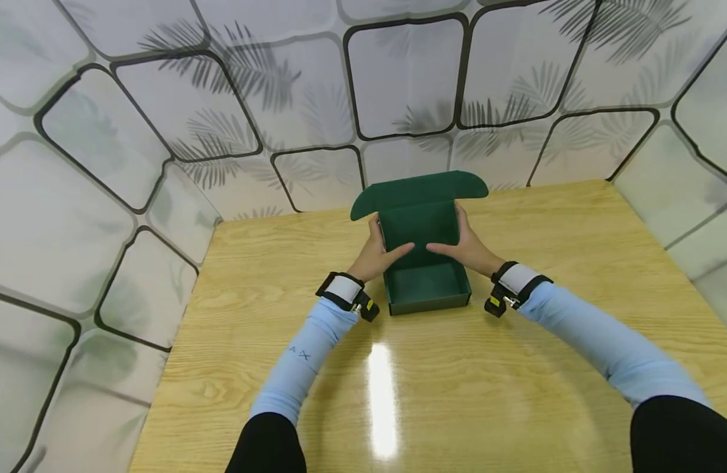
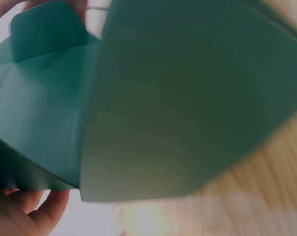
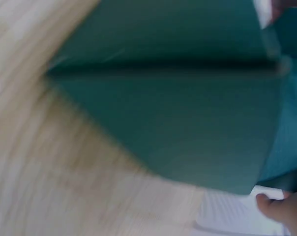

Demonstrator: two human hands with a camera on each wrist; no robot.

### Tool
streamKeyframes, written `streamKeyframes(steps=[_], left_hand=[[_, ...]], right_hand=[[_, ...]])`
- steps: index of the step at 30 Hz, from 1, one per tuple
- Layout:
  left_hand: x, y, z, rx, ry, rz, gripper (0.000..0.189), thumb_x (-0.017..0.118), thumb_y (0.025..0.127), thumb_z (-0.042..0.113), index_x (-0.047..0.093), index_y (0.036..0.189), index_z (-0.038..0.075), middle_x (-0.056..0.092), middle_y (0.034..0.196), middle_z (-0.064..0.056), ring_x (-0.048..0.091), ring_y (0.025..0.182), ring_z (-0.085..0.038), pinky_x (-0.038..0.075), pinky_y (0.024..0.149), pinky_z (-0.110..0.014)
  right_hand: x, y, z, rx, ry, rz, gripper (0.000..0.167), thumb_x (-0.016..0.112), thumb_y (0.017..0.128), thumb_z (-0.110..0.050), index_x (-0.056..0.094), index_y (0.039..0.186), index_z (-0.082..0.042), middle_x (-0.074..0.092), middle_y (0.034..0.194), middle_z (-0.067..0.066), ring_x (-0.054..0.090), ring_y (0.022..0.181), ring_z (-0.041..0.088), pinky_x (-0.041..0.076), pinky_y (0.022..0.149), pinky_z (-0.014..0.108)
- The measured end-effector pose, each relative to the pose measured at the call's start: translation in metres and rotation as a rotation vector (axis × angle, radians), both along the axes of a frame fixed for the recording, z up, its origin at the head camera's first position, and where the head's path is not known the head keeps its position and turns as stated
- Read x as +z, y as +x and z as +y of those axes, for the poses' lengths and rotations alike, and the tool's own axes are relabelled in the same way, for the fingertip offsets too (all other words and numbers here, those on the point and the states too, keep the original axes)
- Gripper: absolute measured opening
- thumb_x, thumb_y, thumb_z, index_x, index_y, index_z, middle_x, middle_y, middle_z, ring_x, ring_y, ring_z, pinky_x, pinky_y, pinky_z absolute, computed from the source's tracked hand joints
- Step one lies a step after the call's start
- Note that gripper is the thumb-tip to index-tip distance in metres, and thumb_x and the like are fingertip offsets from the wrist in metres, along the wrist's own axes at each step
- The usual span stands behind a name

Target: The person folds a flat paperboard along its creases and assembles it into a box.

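Observation:
A dark green cardboard mailer box [image 1: 428, 307] stands near the middle of the table, its tray facing the person. Its lid [image 1: 419, 223] is raised at the back, and a wide tuck flap [image 1: 419, 192] with rounded ends spreads from the lid's far edge. My left hand [image 1: 375, 255] grips the lid's left side, thumb across the inner face. On the right side my right hand [image 1: 469, 246] does the same, the two thumbs pointing at each other. Green panels [image 2: 163, 108] fill much of the left wrist view; the right wrist view shows a box wall [image 3: 173, 123] close up.
The pale wood table [image 1: 269, 289] carries a bright light reflection in front of the box. A patterned curtain [image 1: 405, 79] with leaves and dark outlines hangs behind the table and along both sides.

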State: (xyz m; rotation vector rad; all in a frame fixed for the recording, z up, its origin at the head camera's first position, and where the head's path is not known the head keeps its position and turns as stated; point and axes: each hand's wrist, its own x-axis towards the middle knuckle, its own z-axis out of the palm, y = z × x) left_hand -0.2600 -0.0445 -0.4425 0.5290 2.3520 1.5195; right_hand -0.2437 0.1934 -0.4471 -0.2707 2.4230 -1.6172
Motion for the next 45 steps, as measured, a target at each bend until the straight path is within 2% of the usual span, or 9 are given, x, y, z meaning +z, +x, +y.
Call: streamKeyframes(steps=[6,10,13,19,23,27,32,38,45], left_hand=[[-0.016,0.021,-0.017,-0.267,-0.214,0.292,0.123,0.080,0.080,0.027,-0.018,0.150,0.003,-0.017,0.158,-0.025,-0.005,0.147,-0.042,0.015,0.117,-0.054],[-0.031,0.026,-0.030,-0.379,-0.300,0.604,0.127,0.092,0.063,0.031,0.004,0.149,-0.001,0.000,0.156,-0.030,0.017,0.143,-0.048,0.027,0.112,-0.058],[-0.040,0.025,-0.040,-0.438,-0.476,0.723,0.113,0.088,0.071,0.028,0.011,0.149,0.001,0.004,0.156,-0.029,0.029,0.139,-0.044,0.036,0.108,-0.054],[-0.044,0.016,-0.048,-0.503,-0.653,0.769,0.069,0.065,0.092,0.009,0.030,0.152,0.013,0.021,0.160,-0.014,0.029,0.144,-0.031,0.036,0.109,-0.050],[-0.026,0.014,-0.043,-0.449,-0.717,0.689,0.067,0.058,0.092,-0.005,0.039,0.149,0.024,0.029,0.158,-0.005,0.028,0.144,-0.034,0.029,0.109,-0.062],[-0.001,0.021,-0.026,-0.376,-0.788,0.593,0.051,0.049,0.101,0.009,0.040,0.149,0.023,0.029,0.158,-0.006,0.023,0.146,-0.037,0.021,0.110,-0.067],[0.014,0.040,0.012,-0.306,-0.842,0.514,0.059,0.036,0.105,0.040,0.021,0.155,0.013,0.019,0.161,-0.011,0.016,0.148,-0.037,0.020,0.111,-0.066],[-0.007,0.053,0.026,-0.296,-0.975,0.445,0.068,0.030,0.104,0.048,0.013,0.156,0.008,0.010,0.163,-0.009,0.010,0.150,-0.032,0.019,0.113,-0.063],[-0.023,0.050,0.013,-0.267,-0.958,0.473,0.070,0.031,0.102,0.050,0.012,0.156,0.010,0.008,0.163,-0.011,0.007,0.150,-0.031,0.021,0.113,-0.062]], right_hand=[[-0.026,0.023,0.026,0.249,0.161,0.236,0.140,0.086,0.072,-0.032,-0.029,0.149,-0.017,-0.020,0.156,0.028,0.008,0.142,0.054,0.022,0.108,0.067],[-0.044,0.030,0.043,0.420,0.141,0.568,0.142,0.095,0.056,-0.021,-0.007,0.153,-0.002,-0.001,0.157,0.031,0.006,0.148,0.038,0.014,0.120,0.041],[-0.051,0.030,0.058,0.490,0.279,0.707,0.124,0.089,0.065,-0.032,0.008,0.154,-0.001,0.004,0.159,0.026,0.001,0.150,0.017,0.011,0.119,0.042],[-0.052,0.027,0.080,0.601,0.766,0.939,0.063,0.031,0.102,-0.047,0.014,0.157,-0.021,0.014,0.161,0.012,0.012,0.150,0.025,0.028,0.103,0.065],[-0.042,0.021,0.082,0.606,0.914,1.073,0.077,0.064,0.092,-0.010,0.023,0.155,-0.030,0.032,0.155,0.006,0.034,0.137,0.035,0.037,0.101,0.062],[-0.018,0.023,0.064,0.509,0.836,1.038,0.074,0.074,0.071,0.013,0.054,0.137,-0.015,0.052,0.140,0.011,0.047,0.126,0.036,0.040,0.099,0.058],[0.003,0.038,0.015,0.337,0.638,0.792,0.063,0.067,0.091,-0.026,0.043,0.140,0.006,0.044,0.142,0.028,0.042,0.130,0.044,0.035,0.104,0.058],[-0.010,0.046,-0.007,0.376,0.832,0.416,0.099,0.052,0.091,-0.059,0.010,0.152,0.007,0.002,0.156,0.034,0.003,0.145,0.050,0.016,0.110,0.069],[-0.025,0.044,-0.001,0.392,0.831,0.413,0.101,0.046,0.090,-0.065,0.011,0.153,0.005,0.003,0.157,0.033,0.002,0.146,0.048,0.011,0.110,0.069]])
